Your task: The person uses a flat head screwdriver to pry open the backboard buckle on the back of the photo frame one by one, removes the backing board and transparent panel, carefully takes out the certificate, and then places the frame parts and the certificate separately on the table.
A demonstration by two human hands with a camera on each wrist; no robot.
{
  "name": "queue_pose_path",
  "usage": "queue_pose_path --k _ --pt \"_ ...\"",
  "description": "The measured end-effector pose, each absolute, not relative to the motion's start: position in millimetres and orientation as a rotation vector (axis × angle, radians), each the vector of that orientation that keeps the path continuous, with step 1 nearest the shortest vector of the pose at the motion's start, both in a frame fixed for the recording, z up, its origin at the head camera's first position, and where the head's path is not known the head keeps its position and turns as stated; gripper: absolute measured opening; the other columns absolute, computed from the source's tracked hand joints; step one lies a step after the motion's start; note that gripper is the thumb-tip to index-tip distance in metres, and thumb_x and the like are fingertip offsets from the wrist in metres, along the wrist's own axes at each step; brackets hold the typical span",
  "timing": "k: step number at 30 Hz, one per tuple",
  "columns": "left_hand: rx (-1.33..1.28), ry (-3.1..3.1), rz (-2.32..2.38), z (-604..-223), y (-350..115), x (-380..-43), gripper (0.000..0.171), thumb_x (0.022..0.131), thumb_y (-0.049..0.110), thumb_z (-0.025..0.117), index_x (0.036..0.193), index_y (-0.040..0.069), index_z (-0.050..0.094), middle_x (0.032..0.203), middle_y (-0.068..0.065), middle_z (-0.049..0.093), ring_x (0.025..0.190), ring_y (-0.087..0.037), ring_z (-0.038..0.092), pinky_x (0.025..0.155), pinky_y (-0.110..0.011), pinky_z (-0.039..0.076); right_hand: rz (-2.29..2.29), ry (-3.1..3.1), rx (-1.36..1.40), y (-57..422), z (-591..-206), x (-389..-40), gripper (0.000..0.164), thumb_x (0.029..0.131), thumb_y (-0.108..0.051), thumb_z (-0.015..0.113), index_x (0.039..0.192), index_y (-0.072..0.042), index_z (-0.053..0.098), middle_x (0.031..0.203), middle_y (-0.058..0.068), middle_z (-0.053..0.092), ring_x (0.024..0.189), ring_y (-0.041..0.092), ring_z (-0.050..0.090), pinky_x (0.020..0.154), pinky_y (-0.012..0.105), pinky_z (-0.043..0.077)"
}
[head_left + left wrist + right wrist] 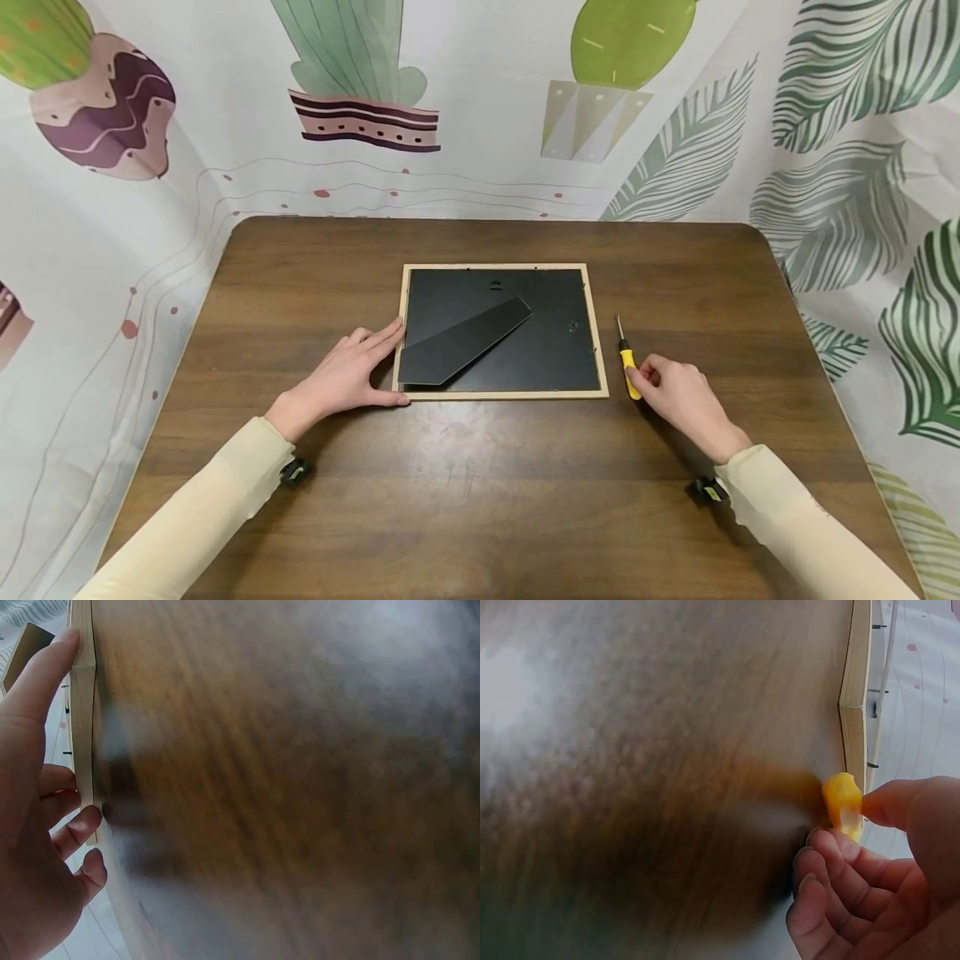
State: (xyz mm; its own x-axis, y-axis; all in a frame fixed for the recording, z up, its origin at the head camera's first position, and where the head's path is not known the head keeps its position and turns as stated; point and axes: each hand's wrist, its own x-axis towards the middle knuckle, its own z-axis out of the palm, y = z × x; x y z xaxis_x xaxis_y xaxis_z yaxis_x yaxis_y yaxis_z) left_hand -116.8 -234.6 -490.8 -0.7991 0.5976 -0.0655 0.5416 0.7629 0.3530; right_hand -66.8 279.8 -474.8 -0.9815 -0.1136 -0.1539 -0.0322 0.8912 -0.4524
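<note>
One screwdriver (627, 359) sat pinched in the right grip (681, 402), left grip (343, 373) lay unclenched against the frame (536, 350), prob steadying it

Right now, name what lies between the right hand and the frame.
The head view shows the yellow screwdriver, pinched by the right hand, then bare tabletop before the picture frame.

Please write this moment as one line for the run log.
left hand: touches picture frame corner | right hand: pinches yellow screwdriver | picture frame: back up on table
</note>
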Motion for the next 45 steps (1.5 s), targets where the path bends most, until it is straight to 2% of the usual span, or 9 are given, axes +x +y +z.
queue_pose_path --k 18,22,26,31,35,40,45 --pt "0.959 2.785 0.501 -492.3 -236.6 -117.2 0.116 0.078 0.069 0.08 0.162 0.003 0.035 0.169 -0.011 0.031 0.114 -0.027 0.05 0.093 -0.048 0.045 -0.649 2.962 -0.147 282.3 -461.8 -78.6 0.027 0.103 -0.023 0.065 0.087 -0.002 0.065 0.066 0.003 0.059 0.055 0.018 0.049 0.051 0.033 0.04" --pt "0.949 2.773 0.494 -489.3 -237.3 -116.0 0.117 0.076 0.069 0.082 0.162 0.005 0.035 0.17 -0.011 0.031 0.113 -0.027 0.05 0.09 -0.048 0.046 -0.671 3.071 -0.317 275.1 -455.4 -93.6 0.017 0.099 -0.017 0.07 0.089 -0.003 0.067 0.073 0.005 0.063 0.059 0.018 0.052 0.054 0.035 0.045" --pt "0.936 2.767 0.488 -488.4 -237.5 -115.5 0.117 0.076 0.068 0.082 0.163 0.005 0.034 0.17 -0.01 0.03 0.113 -0.027 0.05 0.09 -0.048 0.046 -0.681 3.042 -0.605 255.2 -443.3 -116.2 0.009 0.095 -0.011 0.076 0.096 -0.005 0.07 0.084 0.006 0.069 0.068 0.018 0.06 0.063 0.038 0.053" --pt "0.935 2.767 0.495 -490.2 -237.4 -114.7 0.118 0.076 0.069 0.082 0.163 0.006 0.034 0.17 -0.01 0.03 0.113 -0.027 0.05 0.091 -0.047 0.046 -0.659 2.905 -0.962 216.3 -437.2 -144.5 0.022 0.093 -0.012 0.08 0.109 0.0 0.072 0.1 0.012 0.071 0.083 0.023 0.069 0.076 0.04 0.059" --pt "0.918 2.756 0.53 -493.2 -238.0 -114.1 0.118 0.076 0.068 0.083 0.163 0.006 0.034 0.171 -0.01 0.028 0.115 -0.027 0.05 0.094 -0.046 0.045 -0.519 2.815 -1.195 184.0 -444.3 -166.1 0.031 0.095 -0.012 0.078 0.119 0.004 0.07 0.109 0.015 0.068 0.093 0.027 0.071 0.083 0.04 0.059" --pt "0.895 2.739 0.552 -495.3 -237.3 -114.2 0.118 0.076 0.069 0.082 0.164 0.008 0.032 0.172 -0.007 0.025 0.118 -0.026 0.049 0.097 -0.046 0.044 -0.293 2.749 -1.335 159.7 -452.1 -184.9 0.042 0.094 -0.005 0.076 0.133 0.007 0.064 0.113 0.018 0.062 0.095 0.028 0.067 0.082 0.037 0.057" --pt "0.883 2.732 0.556 -493.2 -238.1 -115.2 0.118 0.076 0.069 0.083 0.164 0.009 0.031 0.172 -0.006 0.025 0.118 -0.025 0.049 0.098 -0.046 0.045 -0.11 2.724 -1.4 149.2 -456.4 -195.6 0.049 0.092 0.001 0.073 0.14 0.005 0.061 0.114 0.019 0.06 0.091 0.027 0.064 0.08 0.034 0.056"
